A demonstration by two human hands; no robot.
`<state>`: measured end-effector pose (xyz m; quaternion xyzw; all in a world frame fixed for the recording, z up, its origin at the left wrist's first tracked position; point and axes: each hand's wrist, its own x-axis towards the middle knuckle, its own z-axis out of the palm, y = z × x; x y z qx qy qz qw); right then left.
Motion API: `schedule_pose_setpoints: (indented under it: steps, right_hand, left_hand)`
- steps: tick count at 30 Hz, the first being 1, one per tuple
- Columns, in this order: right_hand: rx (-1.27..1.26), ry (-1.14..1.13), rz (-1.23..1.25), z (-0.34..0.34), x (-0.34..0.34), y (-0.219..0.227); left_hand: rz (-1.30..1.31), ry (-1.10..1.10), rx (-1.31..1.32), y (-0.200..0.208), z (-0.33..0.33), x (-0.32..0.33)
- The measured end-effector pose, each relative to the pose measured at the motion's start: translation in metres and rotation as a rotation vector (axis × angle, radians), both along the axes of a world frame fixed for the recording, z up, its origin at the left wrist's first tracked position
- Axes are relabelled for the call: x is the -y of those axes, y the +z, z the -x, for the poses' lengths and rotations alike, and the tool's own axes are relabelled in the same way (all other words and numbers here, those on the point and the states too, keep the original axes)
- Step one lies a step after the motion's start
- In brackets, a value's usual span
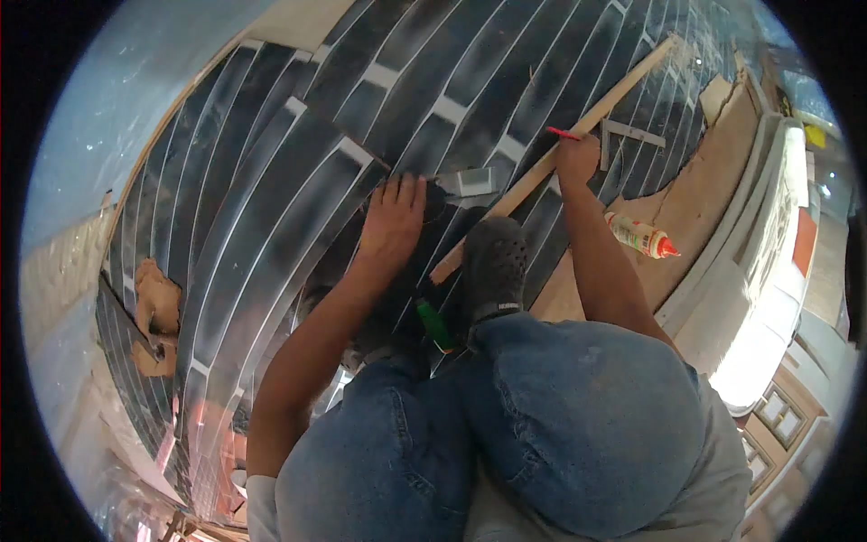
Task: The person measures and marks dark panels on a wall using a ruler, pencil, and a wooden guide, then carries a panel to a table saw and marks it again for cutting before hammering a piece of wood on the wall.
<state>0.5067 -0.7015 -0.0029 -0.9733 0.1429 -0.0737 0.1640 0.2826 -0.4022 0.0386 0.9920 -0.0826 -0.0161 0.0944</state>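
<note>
My left hand (395, 217) lies palm down with its fingers stretched out, pressed on a dark panel with white stripes (271, 212). My right hand (578, 161) is closed on a thin red pencil (564, 133), beside a long wooden strip (533, 176). This strip runs slantwise from near my shoe to the far right, across the dark striped surface. Right of my right hand is a pale L-shaped square (635, 135). Between my hands lies a flat piece with a pale rectangle (472, 182); my left fingers partly hide its near end.
A glue bottle with a red cap (641, 237) lies by my right forearm. A green-handled tool (433, 325) is between my feet, near my dark shoe (495, 266). Torn brown cardboard (158, 307) is at the left, and a brown sheet (713, 194) at the right.
</note>
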Motion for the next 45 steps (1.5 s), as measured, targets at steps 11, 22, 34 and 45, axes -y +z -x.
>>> schedule_pose_setpoints:
  steps: [11, 22, 34, 45]
  right_hand:
    - [-0.2, 0.1, -1.42, -0.04, -0.011, 0.06]
    - [-0.69, 0.237, -1.959, 0.019, -0.171, 0.12]
    - [-0.775, 0.297, -1.893, 0.067, -0.279, 0.191]
    - [-0.886, 0.438, -1.84, 0.067, -0.341, 0.187]
  left_hand:
    - [1.085, 0.407, -0.435, 0.058, 0.013, -0.054]
    - [0.307, 0.869, -0.12, 0.039, 0.02, -0.223]
    - [0.387, 0.655, -0.021, 0.077, 0.062, -0.2]
    - [0.856, 0.699, -0.583, 0.142, 0.037, -0.192]
